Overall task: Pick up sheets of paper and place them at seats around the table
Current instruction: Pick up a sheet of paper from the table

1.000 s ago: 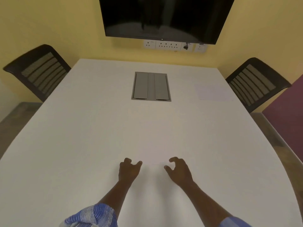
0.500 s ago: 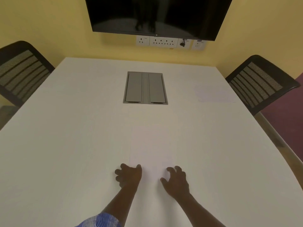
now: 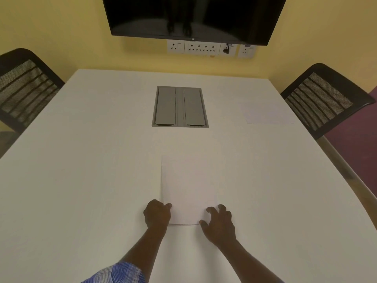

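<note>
1 white sheet [image 3: 188, 186] lies flat at the near middle of the worktop [image 3: 81, 180]. The left hand [image 3: 157, 214] pinches its near left edge, thumb on top, fingers curled tight. The right hand [image 3: 219, 225] rests bent, spread fingers on the near right corner (gripping nothing). A 2nd sheet [image 3: 267, 113] lies far right, beside the right chair [image 3: 322, 101]. A grey hatch [image 3: 180, 107] sits at the far middle.

tabletop [image 3: 81, 180]: matt white, smooth | sheet [image 3: 187, 180]: thin matt paper | hatch [image 3: 165, 107]: grey, matt, metal-looking | right chair back [image 3: 320, 99]: black mesh | screen [image 3: 193, 15]: glossy black | sleeve [image 3: 118, 272]: striped woven cloth
</note>
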`<state>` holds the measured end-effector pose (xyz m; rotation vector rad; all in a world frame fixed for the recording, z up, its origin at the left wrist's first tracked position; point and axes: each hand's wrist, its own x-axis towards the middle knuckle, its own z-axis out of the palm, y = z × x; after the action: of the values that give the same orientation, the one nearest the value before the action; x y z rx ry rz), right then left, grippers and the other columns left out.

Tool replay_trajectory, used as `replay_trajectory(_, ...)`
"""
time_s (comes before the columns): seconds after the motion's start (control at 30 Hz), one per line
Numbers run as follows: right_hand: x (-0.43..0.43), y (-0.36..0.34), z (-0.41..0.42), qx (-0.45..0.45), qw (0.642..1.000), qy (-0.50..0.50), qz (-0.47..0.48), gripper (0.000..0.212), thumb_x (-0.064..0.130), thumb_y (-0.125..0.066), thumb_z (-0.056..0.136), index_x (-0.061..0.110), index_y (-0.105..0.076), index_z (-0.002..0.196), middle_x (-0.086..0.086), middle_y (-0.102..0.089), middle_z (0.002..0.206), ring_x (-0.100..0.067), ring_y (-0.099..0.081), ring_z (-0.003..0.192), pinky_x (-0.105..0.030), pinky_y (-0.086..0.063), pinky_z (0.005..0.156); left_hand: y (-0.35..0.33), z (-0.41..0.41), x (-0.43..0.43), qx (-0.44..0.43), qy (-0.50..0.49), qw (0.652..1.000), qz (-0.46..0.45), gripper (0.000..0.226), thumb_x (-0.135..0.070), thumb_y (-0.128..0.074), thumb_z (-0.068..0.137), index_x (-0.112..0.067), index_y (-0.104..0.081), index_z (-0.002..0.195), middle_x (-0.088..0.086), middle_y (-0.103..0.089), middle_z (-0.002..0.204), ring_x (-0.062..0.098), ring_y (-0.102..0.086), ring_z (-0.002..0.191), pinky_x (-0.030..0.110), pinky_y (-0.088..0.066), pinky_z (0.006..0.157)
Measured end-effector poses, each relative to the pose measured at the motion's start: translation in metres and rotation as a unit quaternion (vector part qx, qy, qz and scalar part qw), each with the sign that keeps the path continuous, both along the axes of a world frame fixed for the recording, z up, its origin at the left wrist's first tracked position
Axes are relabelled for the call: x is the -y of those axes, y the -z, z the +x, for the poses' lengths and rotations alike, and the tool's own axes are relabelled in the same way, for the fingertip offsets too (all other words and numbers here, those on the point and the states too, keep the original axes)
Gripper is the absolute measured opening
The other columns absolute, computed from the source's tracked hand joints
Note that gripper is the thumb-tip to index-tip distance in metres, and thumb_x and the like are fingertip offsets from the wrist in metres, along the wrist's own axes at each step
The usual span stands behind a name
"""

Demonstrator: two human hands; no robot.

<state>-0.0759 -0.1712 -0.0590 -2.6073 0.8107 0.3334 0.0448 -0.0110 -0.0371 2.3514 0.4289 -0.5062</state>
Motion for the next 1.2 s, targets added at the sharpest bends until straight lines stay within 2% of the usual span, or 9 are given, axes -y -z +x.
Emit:
replay_trajectory(0.27, -0.004, -0.004, 0.0, -0.044, 0.997, -0.044, -0.037, 0.065, 0.053, -0.053, 0.092, 0.026, -0.034, 0.149, -0.008, -0.026, 0.153, -0.028, -0.034, 0.134, -0.034, -0.048, 0.096, -0.007, -0.008, -0.002, 0.046, -0.016, 0.998, -0.032, 0.024, -0.02, -0.069, 0.091, 0.003, -0.074, 0.085, 0.02, -0.074, 0.09, 0.037, -0.067, 0.095, 0.037, -0.052, 0.082)
replay_trajectory(0.4, -0.004, -0.005, -0.002, -0.068, 0.995, -0.058, -0.034, 0.078, 0.054, -0.052, 0.094, 0.025, -0.018, 0.158, -0.011, -0.019, 0.159, -0.03, -0.032, 0.137, -0.036, -0.045, 0.102, -0.016, -0.013, -0.004, 0.093, -0.034, 0.994, -0.043, 0.013, -0.008, -0.067, 0.089, -0.006, -0.076, 0.098, 0.014, -0.075, 0.098, 0.034, -0.069, 0.098, 0.03, -0.045, 0.078)
replay_trajectory(0.57, -0.001, -0.014, 0.001, -0.079, 0.995, -0.06, -0.005, 0.088, 0.062, -0.049, 0.093, 0.026, -0.006, 0.161, -0.013, -0.023, 0.158, -0.032, -0.035, 0.137, -0.038, -0.044, 0.104, -0.031, -0.011, -0.01, 0.118, -0.038, 0.99, -0.063, 0.011, -0.005, -0.066, 0.088, -0.012, -0.073, 0.092, 0.008, -0.074, 0.09, 0.031, -0.067, 0.087, 0.028, -0.043, 0.072)
replay_trajectory(0.7, 0.0, -0.033, 0.005, -0.066, 0.995, 0.015, 0.069, 0.089, 0.067, -0.044, 0.095, 0.019, -0.009, 0.161, -0.014, -0.031, 0.158, -0.033, -0.035, 0.143, -0.041, -0.035, 0.113, -0.052, -0.01, -0.015, 0.144, -0.054, 0.985, -0.083, 0.013, -0.002, -0.063, 0.088, -0.012, -0.073, 0.087, 0.004, -0.071, 0.083, 0.027, -0.06, 0.076, 0.028, -0.04, 0.07)
replay_trajectory(0.8, -0.004, -0.052, 0.001, 0.001, 0.981, 0.102, 0.166, 0.091, 0.068, -0.049, 0.093, 0.013, -0.019, 0.159, -0.015, -0.037, 0.157, -0.03, -0.035, 0.146, -0.04, -0.032, 0.117, -0.072, -0.011, -0.02, 0.159, -0.061, 0.979, -0.112, 0.012, -0.003, -0.064, 0.089, -0.011, -0.073, 0.088, 0.005, -0.072, 0.082, 0.024, -0.059, 0.076, 0.026, -0.037, 0.07)
replay_trajectory(0.9, -0.013, -0.073, -0.01, 0.067, 0.935, 0.197, 0.288, 0.092, 0.07, -0.053, 0.09, 0.013, -0.027, 0.157, -0.011, -0.042, 0.155, -0.029, -0.045, 0.139, -0.041, -0.038, 0.114, -0.098, -0.015, -0.026, 0.173, -0.072, 0.971, -0.149, 0.009, -0.008, -0.065, 0.091, -0.012, -0.072, 0.088, 0.005, -0.072, 0.081, 0.026, -0.063, 0.079, 0.026, -0.038, 0.07)
replay_trajectory(0.97, -0.022, -0.093, -0.021, 0.104, 0.877, 0.258, 0.391, 0.092, 0.072, -0.057, 0.085, 0.013, -0.037, 0.153, -0.01, -0.051, 0.139, -0.026, -0.058, 0.118, -0.041, -0.052, 0.101, -0.119, -0.021, -0.03, 0.179, -0.083, 0.963, -0.185, 0.009, -0.01, -0.065, 0.092, -0.015, -0.071, 0.086, 0.004, -0.073, 0.08, 0.028, -0.066, 0.077, 0.03, -0.047, 0.07)
replay_trajectory(1.1, -0.036, -0.126, -0.035, 0.177, 0.766, 0.295, 0.543, 0.081, 0.072, -0.063, 0.076, 0.012, -0.055, 0.13, -0.007, -0.063, 0.121, -0.03, -0.065, 0.111, -0.044, -0.059, 0.091, -0.157, -0.039, -0.034, 0.181, -0.11, 0.943, -0.256, 0.02, -0.014, -0.068, 0.09, -0.025, -0.066, 0.074, 0.003, -0.071, 0.072, 0.033, -0.07, 0.074, 0.041, -0.06, 0.073)
replay_trajectory(1.2, -0.052, -0.151, -0.047, 0.228, 0.705, 0.283, 0.608, 0.071, 0.069, -0.06, 0.083, 0.019, -0.053, 0.132, -0.01, -0.068, 0.125, -0.03, -0.069, 0.11, -0.044, -0.06, 0.089, -0.181, -0.063, -0.037, 0.202, -0.112, 0.93, -0.286, 0.018, -0.018, -0.068, 0.091, -0.028, -0.067, 0.076, -0.001, -0.07, 0.069, 0.029, -0.068, 0.061, 0.028, -0.054, 0.055)
